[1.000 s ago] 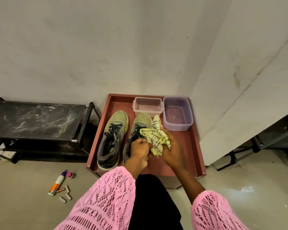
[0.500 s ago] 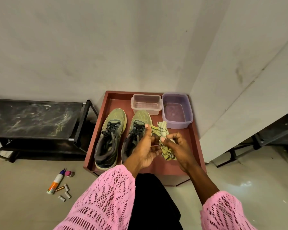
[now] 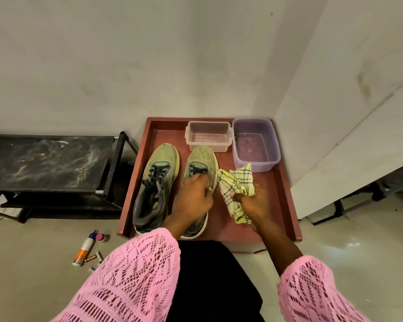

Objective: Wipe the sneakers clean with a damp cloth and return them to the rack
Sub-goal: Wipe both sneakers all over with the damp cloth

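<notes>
Two olive-green sneakers with dark laces stand side by side, toes away from me, in a reddish-brown tray [image 3: 283,196]. The left sneaker [image 3: 158,163] is untouched. My left hand [image 3: 192,198] lies over the middle of the right sneaker [image 3: 201,156], fingers curled round its laced upper, hiding the heel half. Just to the right of that shoe, my right hand [image 3: 254,205] grips a bunched yellow checked cloth [image 3: 235,182], which hangs above the tray floor and touches the shoe's side. The black shoe rack [image 3: 44,159] stands on the left with a scuffed top shelf.
At the tray's back stand a clear plastic container [image 3: 207,135] and a purple tub [image 3: 254,145] holding water. On the floor at the left lie a glue bottle [image 3: 84,248], a small pink cap [image 3: 101,237] and several batteries [image 3: 94,257]. White walls close the back and right.
Both hands were working the cloth together above the tray. My left hand has let go of it and dropped onto the right sneaker; my right hand keeps the cloth, now beside the shoe.
</notes>
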